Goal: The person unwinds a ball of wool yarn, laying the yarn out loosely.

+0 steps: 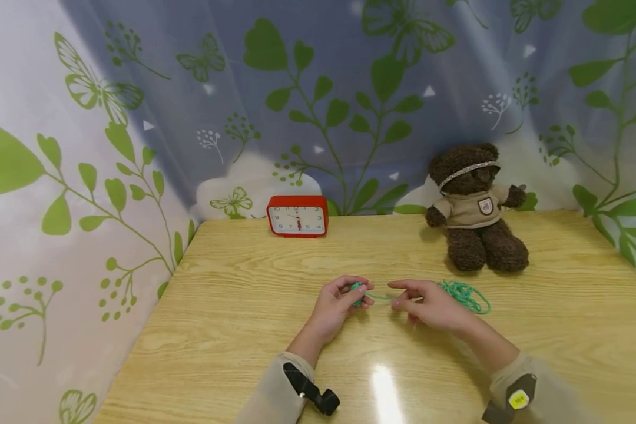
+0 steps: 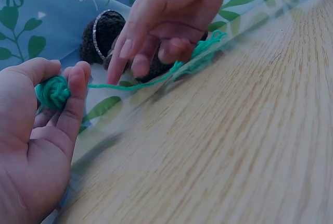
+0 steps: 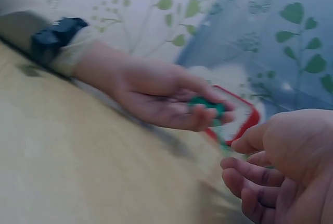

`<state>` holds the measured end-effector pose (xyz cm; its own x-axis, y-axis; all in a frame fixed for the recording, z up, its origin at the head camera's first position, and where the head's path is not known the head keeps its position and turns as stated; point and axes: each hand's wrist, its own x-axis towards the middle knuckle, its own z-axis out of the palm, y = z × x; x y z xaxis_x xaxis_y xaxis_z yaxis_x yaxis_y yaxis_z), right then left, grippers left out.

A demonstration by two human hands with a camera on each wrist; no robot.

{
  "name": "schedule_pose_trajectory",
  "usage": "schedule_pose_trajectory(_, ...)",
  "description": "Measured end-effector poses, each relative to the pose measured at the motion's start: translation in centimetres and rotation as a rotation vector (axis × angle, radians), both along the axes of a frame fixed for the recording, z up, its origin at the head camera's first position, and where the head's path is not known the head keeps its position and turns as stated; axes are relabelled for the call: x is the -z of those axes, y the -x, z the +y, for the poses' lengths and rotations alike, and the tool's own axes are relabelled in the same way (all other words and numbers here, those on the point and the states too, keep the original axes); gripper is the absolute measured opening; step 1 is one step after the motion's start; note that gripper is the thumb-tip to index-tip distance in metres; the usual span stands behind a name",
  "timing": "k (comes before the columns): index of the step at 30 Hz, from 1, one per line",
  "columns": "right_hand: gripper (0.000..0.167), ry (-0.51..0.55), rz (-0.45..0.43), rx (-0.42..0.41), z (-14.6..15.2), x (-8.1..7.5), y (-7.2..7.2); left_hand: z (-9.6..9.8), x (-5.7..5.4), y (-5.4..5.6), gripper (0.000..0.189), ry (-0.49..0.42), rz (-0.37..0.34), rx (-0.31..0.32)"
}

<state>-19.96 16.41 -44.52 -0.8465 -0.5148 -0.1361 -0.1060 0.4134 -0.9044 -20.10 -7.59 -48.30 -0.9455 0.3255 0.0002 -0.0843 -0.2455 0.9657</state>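
Observation:
In the head view my left hand [image 1: 333, 306] holds a small wound ball of green yarn [image 1: 357, 293] between thumb and fingers, over the wooden table. The left wrist view shows the ball [image 2: 53, 92] close up, its wraps overlapping. A single green strand [image 2: 127, 87] runs from it towards the right. My right hand [image 1: 429, 303] is beside that strand, its fingers loosely bent and spread, the index stretched towards the ball. From the left wrist, the strand passes by the right fingertips to a loose heap of green yarn [image 1: 465, 296], partly hidden behind the right hand.
A red alarm clock [image 1: 298, 217] stands at the table's back edge. To the right, a brown teddy bear [image 1: 471, 206] in a beige top sits near the loose yarn. Behind the wooden table [image 1: 217, 330] hangs a curtain [image 1: 318, 88] with leaves and butterflies.

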Motion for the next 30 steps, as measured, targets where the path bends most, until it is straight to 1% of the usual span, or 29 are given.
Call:
schedule_pose_trajectory(2,0.058,0.015,-0.009,-0.037,-0.6,0.5,-0.3,0.1,0.0,0.0,0.034,-0.006,0.008,0.009)
schedule_pose_trajectory(4,0.057,0.031,-0.015,-0.06,-1.0,0.7,-0.5,0.1,0.0,0.0,0.033,-0.011,0.016,0.021)
schedule_pose_trajectory(6,0.052,0.044,-0.011,-0.068,-1.3,0.9,-0.6,0.1,0.0,0.0,0.032,-0.018,0.023,0.035)
schedule_pose_trajectory(9,0.042,0.051,0.004,-0.057,-1.4,0.8,-0.7,0.1,-0.1,0.0,0.031,-0.024,0.023,0.051)
schedule_pose_trajectory(12,0.036,0.041,0.024,-0.024,-1.3,0.6,-0.7,0.2,-0.2,0.0,0.033,-0.031,0.026,0.058)
schedule_pose_trajectory(17,0.034,0.022,0.041,0.065,-0.9,0.3,-0.5,0.2,-0.2,-0.1,0.037,-0.048,0.018,0.068)
schedule_pose_trajectory(21,0.032,0.032,0.061,0.119,-0.7,0.2,-0.2,0.1,0.0,-0.1,0.042,-0.065,0.02,0.081)
schedule_pose_trajectory(23,0.031,0.038,0.081,0.141,-0.5,0.1,-0.2,0.1,0.0,-0.1,0.04,-0.071,0.022,0.08)
schedule_pose_trajectory(26,0.03,0.035,0.097,0.176,-0.2,-0.1,-0.1,0.1,0.0,-0.2,0.035,-0.075,0.02,0.068)
schedule_pose_trajectory(30,0.031,0.032,0.114,0.211,0.1,-0.5,0.1,0.1,0.1,-0.2,0.031,-0.068,0.008,0.014)
